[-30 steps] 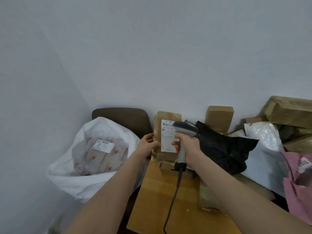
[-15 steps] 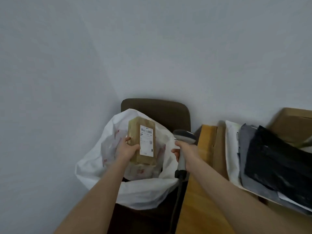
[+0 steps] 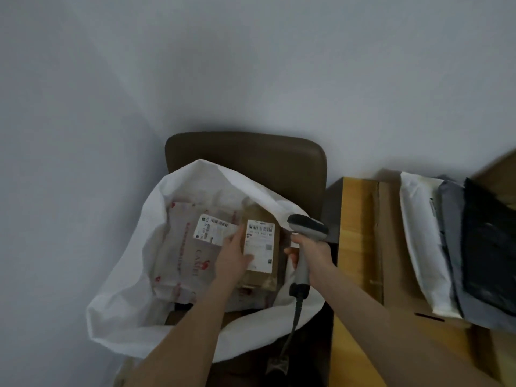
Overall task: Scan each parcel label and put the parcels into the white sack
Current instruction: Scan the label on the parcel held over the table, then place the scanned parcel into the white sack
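Barcode label [image 3: 260,244] tops brown parcel [image 3: 262,279] in white sack [image 3: 125,303], left hand [image 3: 234,258] flat on it, right hand [image 3: 312,252] gripping scanner [image 3: 307,226]

Brown parcel [image 3: 262,270] flat in the white sack [image 3: 122,275], label [image 3: 259,247] up, lying on a red-printed parcel [image 3: 181,263] that's label-up too, sack mouth gaping wide, grey scanner [image 3: 305,233] upright just right of it, three mailers [image 3: 421,238] well off right
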